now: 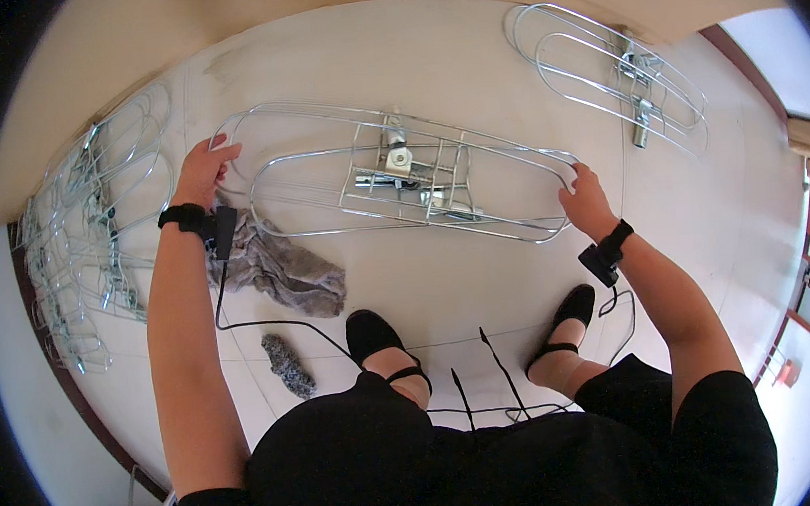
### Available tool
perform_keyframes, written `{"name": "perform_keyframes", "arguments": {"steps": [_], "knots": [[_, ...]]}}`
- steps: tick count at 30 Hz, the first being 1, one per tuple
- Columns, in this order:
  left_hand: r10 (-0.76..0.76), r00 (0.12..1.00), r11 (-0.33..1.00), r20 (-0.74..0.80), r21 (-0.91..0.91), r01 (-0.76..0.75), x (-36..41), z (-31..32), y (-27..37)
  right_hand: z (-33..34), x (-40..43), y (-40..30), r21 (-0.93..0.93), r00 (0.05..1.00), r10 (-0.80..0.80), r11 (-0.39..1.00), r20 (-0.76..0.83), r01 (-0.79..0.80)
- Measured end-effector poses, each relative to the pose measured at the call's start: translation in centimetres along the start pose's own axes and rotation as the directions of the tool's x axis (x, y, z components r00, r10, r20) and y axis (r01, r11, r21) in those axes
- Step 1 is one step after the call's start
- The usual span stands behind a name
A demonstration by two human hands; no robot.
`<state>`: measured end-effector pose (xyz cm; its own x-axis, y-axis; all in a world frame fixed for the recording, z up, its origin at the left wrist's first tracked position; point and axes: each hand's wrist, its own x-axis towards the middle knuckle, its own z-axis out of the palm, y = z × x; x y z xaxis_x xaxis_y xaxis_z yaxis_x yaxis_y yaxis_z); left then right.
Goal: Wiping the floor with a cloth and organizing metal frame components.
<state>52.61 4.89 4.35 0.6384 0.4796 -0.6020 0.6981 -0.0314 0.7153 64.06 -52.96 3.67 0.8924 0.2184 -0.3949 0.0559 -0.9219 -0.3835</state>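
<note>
A shiny metal wire rack with long looped ends spans the space in front of me. In its middle, a wire grid surrounds a metal bracket with pivoting, tube-like parts. My left hand has its fingers around the outer loop at the rack's left end, thumb pointing inward. At the opposite end, my right hand grips the wire between thumb and fingers. Below the left end, a crumpled grey cloth lies on the floor, partly behind my left wrist.
Several similar wire racks lean in a cluster at the left wall. Another rack stands by the far panel, upper right. A small fuzzy grey item and black cables lie on the tiled floor around my feet.
</note>
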Motion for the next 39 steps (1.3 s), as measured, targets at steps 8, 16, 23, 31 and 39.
{"name": "perform_keyframes", "arguments": {"steps": [8, 16, 23, 31, 39], "knots": [[0.089, 0.973, 0.975, -0.212, 0.219, -0.041, -4.2, 0.7, -1.8, -2.8, 0.0, 1.4, -0.110, 0.978, -0.207, 0.972, 0.008, 0.206], [0.299, 0.923, 0.776, -0.242, 0.625, -0.087, -5.3, 1.0, -6.1, -1.6, 1.5, 0.9, -0.150, 0.966, -0.233, 0.965, -0.115, 0.215], [0.338, 0.936, 0.541, -0.096, 0.834, -0.110, -5.5, 2.2, -5.3, -1.9, 1.8, 1.6, -0.173, 0.975, -0.197, 0.969, -0.100, 0.178], [0.191, 0.978, 0.839, -0.087, 0.532, -0.116, -4.4, 1.5, -7.5, -1.8, 1.6, 3.2, -0.201, 0.982, -0.121, 0.975, -0.148, 0.090], [-0.036, 0.997, 0.979, -0.069, 0.199, 0.049, -3.4, 2.2, -6.8, -2.3, 1.4, 3.0, -0.056, 0.988, 0.151, 0.987, 0.036, -0.148]]}}
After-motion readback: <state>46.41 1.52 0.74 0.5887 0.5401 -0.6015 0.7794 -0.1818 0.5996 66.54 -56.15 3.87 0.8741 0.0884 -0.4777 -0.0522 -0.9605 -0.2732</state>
